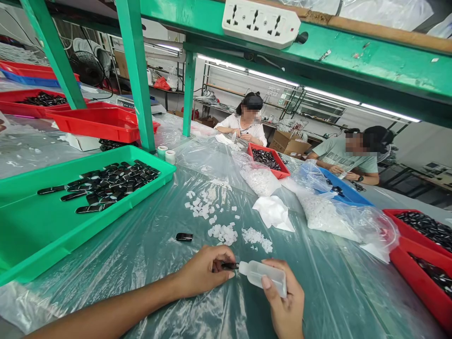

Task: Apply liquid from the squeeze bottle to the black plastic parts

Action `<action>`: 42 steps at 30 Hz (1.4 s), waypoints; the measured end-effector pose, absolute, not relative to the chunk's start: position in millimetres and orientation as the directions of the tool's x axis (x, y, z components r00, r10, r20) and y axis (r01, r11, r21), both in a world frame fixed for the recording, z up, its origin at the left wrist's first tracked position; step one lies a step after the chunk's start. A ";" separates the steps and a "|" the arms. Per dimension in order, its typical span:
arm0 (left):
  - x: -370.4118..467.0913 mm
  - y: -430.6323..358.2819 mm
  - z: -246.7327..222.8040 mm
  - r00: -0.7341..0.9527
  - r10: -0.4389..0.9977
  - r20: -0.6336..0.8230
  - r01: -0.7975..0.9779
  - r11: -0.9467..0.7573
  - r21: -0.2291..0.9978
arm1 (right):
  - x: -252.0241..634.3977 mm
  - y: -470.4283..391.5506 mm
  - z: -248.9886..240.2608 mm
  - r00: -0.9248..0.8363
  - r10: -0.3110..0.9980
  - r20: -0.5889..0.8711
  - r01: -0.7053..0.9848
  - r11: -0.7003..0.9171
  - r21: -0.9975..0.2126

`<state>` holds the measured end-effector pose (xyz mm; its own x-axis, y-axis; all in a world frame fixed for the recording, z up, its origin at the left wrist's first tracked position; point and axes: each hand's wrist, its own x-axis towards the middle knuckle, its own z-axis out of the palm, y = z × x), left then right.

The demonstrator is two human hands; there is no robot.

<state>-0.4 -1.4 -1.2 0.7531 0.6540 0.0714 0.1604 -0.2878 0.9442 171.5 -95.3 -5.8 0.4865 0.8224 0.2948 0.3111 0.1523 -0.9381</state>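
One big sheet of clear plastic (148,245) covers the whole bench, and everything below is placed from the green tray (31,235) that sits on it at the left. That tray holds a loose heap of flat black pieces (106,183) in its far half. Beyond the green tray stand red trays (102,123), and behind those a green post (136,70) of the frame. To the right of the green tray, well apart, lie two clear bags of white bits (328,212), with a folded white cloth (273,212) between them and the tray. Nearer the tray, scattered white caps (222,230) lie on the sheet, and a single black piece (184,237) rests just beside the tray's near right corner.

Below and to the right of that corner the two hands meet. The left hand (205,270) is pinched shut on a small black piece (230,266), whose long axis runs left to right. The right hand (282,301) is clamped around a small clear squeeze bottle (263,275), lying nearly level with its nozzle pointing left. Nozzle tip and black piece touch, end to end, on one line, so the piece lies straight left of the bottle, and the left hand is the nearer to it.

Two other people sit at work across the bench, far right of the tray.
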 end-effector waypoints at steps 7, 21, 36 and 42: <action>-0.4 -2.6 2.1 0.795 0.606 0.035 0.168 -0.275 0.947 | 180.8 -91.2 -7.3 0.487 0.848 0.207 0.240 0.098 -0.966; -1.1 -0.8 4.0 0.715 0.689 0.122 0.218 -0.386 0.896 | 185.4 -86.8 -10.6 0.433 0.899 0.062 0.112 0.015 -0.994; -1.2 -1.5 2.5 0.721 0.684 0.113 0.238 -0.398 0.886 | 172.1 -90.6 2.6 0.507 0.854 0.115 0.174 0.029 -0.984; -1.7 -2.3 2.6 0.715 0.688 0.123 0.221 -0.389 0.894 | 173.2 -90.9 -0.2 0.498 0.857 0.128 0.184 0.040 -0.982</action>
<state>-1.7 -2.3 2.6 0.7149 0.6884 0.1228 0.2212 -0.3892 0.8942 173.2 -90.9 -0.2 0.4985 0.8574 0.1283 0.1839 0.0400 -0.9821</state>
